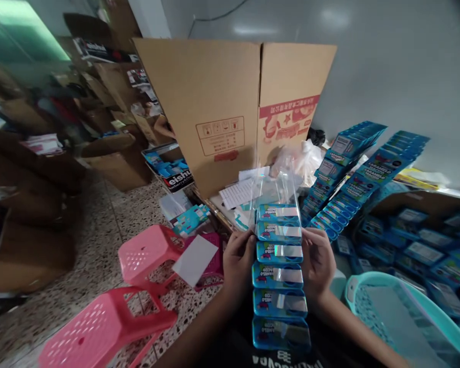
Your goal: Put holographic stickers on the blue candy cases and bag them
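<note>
A column of several blue tins (pixel 279 276) lies in front of my chest, its upper end inside a clear plastic sleeve (pixel 278 184). The sleeve's empty part rises beyond the top tin. At the left edge of the column, my left hand (pixel 239 258) has its fingers curled round the sleeve's edge near the upper tins. On the opposite edge my right hand (pixel 319 258) pinches the plastic at about the same height. The lower tins are outside the sleeve, near my dark shirt.
An open cardboard box (pixel 214 87) stands ahead, with papers (pixel 237 194) before it. Stacked blue packs (pixel 375 168) and a turquoise basket (pixel 352 291) are at right. Pink stools (pixel 95 327) stand left. A person's arm (pixel 164 127) shows behind the box.
</note>
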Tool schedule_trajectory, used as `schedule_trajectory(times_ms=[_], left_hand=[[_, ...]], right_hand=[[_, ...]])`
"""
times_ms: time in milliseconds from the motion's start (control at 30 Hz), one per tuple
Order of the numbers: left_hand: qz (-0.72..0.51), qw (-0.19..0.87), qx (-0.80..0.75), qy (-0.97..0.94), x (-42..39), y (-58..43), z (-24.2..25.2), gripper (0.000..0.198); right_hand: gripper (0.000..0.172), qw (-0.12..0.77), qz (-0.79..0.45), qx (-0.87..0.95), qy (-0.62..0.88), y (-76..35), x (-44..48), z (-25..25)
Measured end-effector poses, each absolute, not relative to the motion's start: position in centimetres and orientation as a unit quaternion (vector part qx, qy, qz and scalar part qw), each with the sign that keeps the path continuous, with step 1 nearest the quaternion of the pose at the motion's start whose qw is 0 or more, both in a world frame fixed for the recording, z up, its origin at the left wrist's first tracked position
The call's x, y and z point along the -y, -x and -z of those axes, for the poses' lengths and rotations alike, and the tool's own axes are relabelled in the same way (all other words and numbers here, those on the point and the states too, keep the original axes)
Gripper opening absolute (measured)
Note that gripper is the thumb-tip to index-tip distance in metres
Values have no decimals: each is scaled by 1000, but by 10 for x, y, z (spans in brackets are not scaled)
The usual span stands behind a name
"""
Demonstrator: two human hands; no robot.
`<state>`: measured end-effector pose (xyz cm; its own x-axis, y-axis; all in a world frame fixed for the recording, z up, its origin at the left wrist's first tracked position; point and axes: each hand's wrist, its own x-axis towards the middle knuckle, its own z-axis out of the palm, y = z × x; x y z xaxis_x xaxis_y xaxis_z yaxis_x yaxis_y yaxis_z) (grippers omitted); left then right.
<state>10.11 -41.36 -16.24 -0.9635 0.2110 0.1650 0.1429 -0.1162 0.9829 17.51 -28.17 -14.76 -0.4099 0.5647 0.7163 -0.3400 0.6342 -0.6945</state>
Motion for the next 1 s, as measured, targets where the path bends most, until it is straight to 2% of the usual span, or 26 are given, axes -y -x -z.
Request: schedule_trajectory(times_ms=[300, 467, 600, 733, 867, 1000], left_hand=[[-690, -20, -704, -168, 404, -98, 169, 25], [-651, -81, -727, -200, 400, -97, 173, 21], [-649, -92, -719, -233, 407, -101, 179, 20], [-681, -28, -684, -260, 408, -103, 183, 21], [-718, 39, -655, -232, 392, -101, 179, 31], [-721, 157, -640, -213, 367, -102, 175, 39]], right_hand=[[9, 541, -458, 695, 118, -180, 283, 150], [4, 546, -511, 649, 140, -181, 279, 148], [12, 516, -563, 622, 171, -183, 278, 150], [14, 508, -584, 615, 154, -184, 278, 151], [15, 533, -583, 591, 165, -185, 272, 152], [16, 557, -566, 564, 227, -193, 261, 158]])
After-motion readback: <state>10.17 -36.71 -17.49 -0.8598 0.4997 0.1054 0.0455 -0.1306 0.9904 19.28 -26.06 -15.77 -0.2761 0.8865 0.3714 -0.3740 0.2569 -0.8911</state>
